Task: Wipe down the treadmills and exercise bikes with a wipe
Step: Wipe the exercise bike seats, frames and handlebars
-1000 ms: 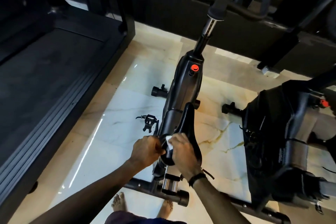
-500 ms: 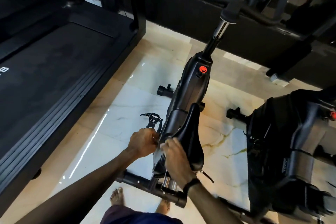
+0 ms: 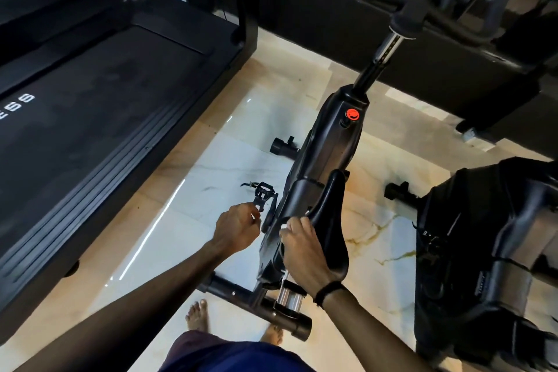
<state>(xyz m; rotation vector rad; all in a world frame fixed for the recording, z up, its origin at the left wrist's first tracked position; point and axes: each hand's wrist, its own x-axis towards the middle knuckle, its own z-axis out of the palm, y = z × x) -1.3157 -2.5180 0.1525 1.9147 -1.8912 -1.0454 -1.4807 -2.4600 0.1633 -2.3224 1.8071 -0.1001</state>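
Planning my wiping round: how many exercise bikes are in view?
2: one bike in the middle, under the hands; a second bike at the right edge, partly cut off. More may be out of frame.
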